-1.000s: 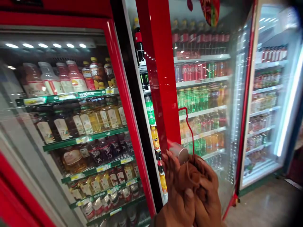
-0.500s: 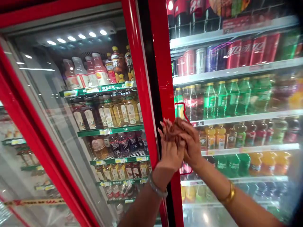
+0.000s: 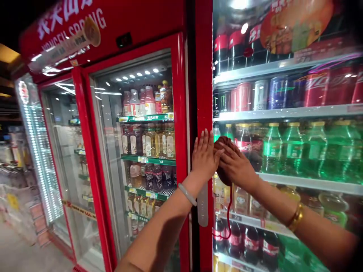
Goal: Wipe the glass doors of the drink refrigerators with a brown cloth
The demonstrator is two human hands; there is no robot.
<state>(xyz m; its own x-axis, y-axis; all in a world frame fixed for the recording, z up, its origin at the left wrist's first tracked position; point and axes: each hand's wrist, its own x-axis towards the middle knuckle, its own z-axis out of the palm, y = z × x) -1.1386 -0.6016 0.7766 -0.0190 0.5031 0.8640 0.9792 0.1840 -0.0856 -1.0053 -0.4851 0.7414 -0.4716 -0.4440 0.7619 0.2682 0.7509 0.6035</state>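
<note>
My left hand [image 3: 204, 158] lies with its fingers stretched out against the red door frame [image 3: 204, 98] of a drinks fridge. Close beside it, my right hand [image 3: 236, 163] presses a brown cloth [image 3: 225, 179] to the left edge of the glass door. Its fingers rest over the cloth, which bunches above and below them. Under my left hand a pale grey, rounded strip [image 3: 202, 211] runs down the frame. A thin red curved line [image 3: 229, 211] shows below the cloth; whether it is printed on the glass I cannot tell.
Behind the glass stand green soda bottles [image 3: 293, 145], a blue can [image 3: 278, 92] and cola bottles [image 3: 252, 241] on lit shelves. To the left is a second red fridge [image 3: 81, 132] with bottled drinks. Stacked goods [image 3: 17, 204] stand at the far left.
My view has turned and shifted, so more of the left fridge shows. The hands, overlapping before, are now side by side, the left one flat on the frame and the right one on the cloth.
</note>
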